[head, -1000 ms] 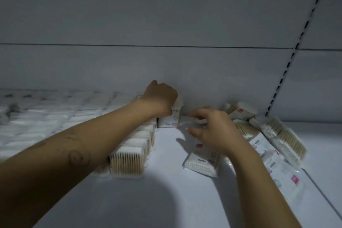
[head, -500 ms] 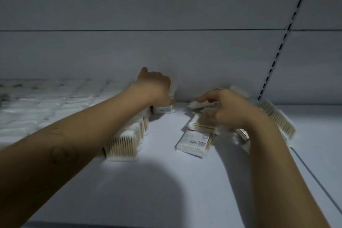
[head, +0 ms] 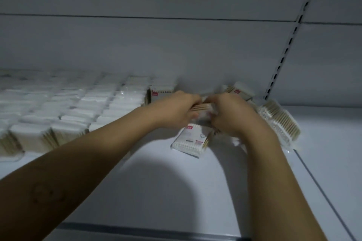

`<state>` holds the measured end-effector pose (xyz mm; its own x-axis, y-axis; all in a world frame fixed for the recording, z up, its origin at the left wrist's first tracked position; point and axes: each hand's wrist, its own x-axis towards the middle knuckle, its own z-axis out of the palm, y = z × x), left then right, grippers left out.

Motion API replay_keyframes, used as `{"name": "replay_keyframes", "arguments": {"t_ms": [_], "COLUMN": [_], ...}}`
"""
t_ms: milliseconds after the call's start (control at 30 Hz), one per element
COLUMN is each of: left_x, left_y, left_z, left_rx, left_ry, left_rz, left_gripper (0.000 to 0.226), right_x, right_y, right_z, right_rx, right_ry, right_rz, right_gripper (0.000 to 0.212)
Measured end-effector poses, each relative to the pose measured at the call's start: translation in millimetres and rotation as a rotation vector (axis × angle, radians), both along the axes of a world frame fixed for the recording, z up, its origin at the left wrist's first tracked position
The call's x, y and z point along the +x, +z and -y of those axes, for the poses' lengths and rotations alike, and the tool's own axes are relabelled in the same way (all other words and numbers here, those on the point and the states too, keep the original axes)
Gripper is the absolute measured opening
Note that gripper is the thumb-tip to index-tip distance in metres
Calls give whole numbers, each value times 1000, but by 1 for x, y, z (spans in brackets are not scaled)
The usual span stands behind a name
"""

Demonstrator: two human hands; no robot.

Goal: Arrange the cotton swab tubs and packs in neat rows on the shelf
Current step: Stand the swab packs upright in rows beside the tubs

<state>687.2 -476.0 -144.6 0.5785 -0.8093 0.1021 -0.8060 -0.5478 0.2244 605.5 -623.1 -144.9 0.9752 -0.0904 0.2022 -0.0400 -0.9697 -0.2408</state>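
Both hands meet over a loose heap of cotton swab packs on the white shelf (head: 148, 191). My left hand (head: 176, 110) and my right hand (head: 231, 115) grip one swab pack (head: 201, 108) between them, its wooden sticks showing between the fingers. Just below it a flat pack with a red label (head: 189, 141) lies on the shelf. Another pack (head: 161, 92) stands against the back wall behind my left hand. Neat rows of swab packs (head: 74, 111) fill the shelf to the left. The picture is blurred around the hands.
Clear packs of wooden-stick swabs (head: 278, 121) lie tumbled to the right of my right hand, and one more pack (head: 238, 90) leans at the back wall. A slotted upright (head: 288, 45) runs up the back panel. A seam (head: 321, 188) splits the shelf on the right.
My left hand has left the pack at the back wall and moved right to join my right hand. Both now hold one pack above the heap.
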Motion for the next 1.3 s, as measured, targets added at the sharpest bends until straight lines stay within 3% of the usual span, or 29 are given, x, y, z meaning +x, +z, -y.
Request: {"name": "replay_keyframes", "arguments": {"t_ms": [133,200,267,367,533,667,900,1200,1300], "left_x": [17,19,16,11,17,25,49,58,55], "left_y": [18,25,29,41,46,49,30,23,18], "left_z": [-12,-21,-30,-37,-36,-45,-49,-39,-36], "left_rx": [-242,-310,-294,-315,4,35,142,211,261], "left_ry": [98,127,120,88,75,142,271,226,226], "left_rz": [-190,-372,-437,-305,130,195,290,396,448], "left_gripper": [6,15,32,69,39,29,21,3,13], "right_x": [0,2,4,12,20,18,18,16,15], "right_y": [6,6,3,-5,-14,-20,-23,-20,-19], "right_z": [-2,-3,-9,-22,-44,-51,-59,-59,-57], "right_rx": [404,502,530,466,432,443,289,190,177], "right_ry": [-115,-120,-88,-70,-48,-51,37,40,14], "right_rz": [395,439,429,391,319,292,284,253,241], "right_gripper": [56,40,27,25,34,55,38,43,42]}}
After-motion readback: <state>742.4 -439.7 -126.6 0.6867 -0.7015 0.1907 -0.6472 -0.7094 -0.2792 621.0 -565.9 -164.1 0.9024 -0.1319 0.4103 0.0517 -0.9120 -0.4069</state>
